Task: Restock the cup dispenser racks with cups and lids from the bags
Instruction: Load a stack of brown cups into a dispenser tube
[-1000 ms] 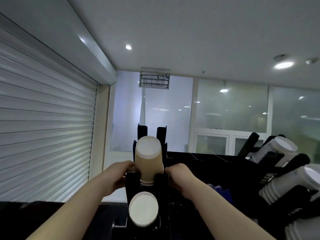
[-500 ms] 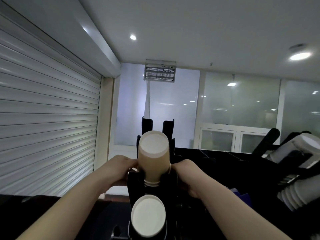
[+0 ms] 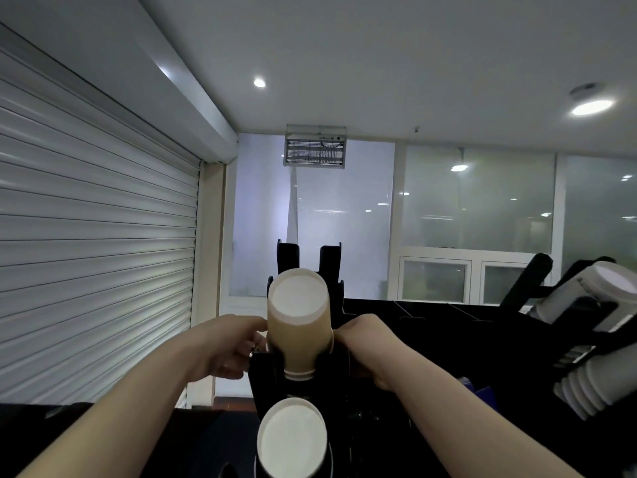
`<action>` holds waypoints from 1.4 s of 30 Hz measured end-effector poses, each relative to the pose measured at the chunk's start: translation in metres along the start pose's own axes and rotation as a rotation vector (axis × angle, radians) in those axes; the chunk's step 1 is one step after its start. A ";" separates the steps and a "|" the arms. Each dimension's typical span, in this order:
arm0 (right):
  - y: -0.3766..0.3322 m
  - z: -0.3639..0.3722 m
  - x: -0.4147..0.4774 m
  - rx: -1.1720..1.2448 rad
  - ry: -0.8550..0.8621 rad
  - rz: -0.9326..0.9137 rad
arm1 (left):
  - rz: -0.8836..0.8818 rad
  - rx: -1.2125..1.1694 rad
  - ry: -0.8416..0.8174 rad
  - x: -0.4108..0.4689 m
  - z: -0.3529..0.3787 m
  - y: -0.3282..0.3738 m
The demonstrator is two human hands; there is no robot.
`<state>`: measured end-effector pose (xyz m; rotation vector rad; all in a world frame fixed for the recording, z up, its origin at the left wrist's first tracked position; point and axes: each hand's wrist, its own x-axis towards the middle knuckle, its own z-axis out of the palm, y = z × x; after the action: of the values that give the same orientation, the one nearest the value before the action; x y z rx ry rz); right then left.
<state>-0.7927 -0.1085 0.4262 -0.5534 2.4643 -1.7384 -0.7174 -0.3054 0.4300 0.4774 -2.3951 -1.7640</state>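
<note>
Holding as before: left hand (image 3: 225,346) at 9 o'clock, right hand (image 3: 367,343) at 3 o'clock, fingers curled round cup stack (image 3: 299,327).

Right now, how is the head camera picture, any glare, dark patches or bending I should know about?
Head view: the wide-angle lens bows the roller shutter slats; head view: the ceiling downlights blow out and mirror as spots in the frosted glass partition; head view: the black cup dispenser rack is underexposed, its detail lost; head view: the brown paper cup stack looks slightly soft.
</note>
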 end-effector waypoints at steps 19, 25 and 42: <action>-0.030 -0.011 -0.012 0.080 -0.099 0.037 | 0.084 0.014 -0.054 -0.011 -0.003 0.024; -0.033 -0.009 -0.022 0.025 -0.048 -0.074 | 0.240 -0.035 -0.036 -0.029 -0.003 0.028; -0.051 -0.042 -0.056 0.046 0.028 -0.728 | 0.368 -0.814 -0.163 -0.072 0.017 0.081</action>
<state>-0.7391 -0.0673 0.4803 -1.5789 2.3881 -1.9963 -0.6688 -0.2449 0.5077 -0.1999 -1.4742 -2.3926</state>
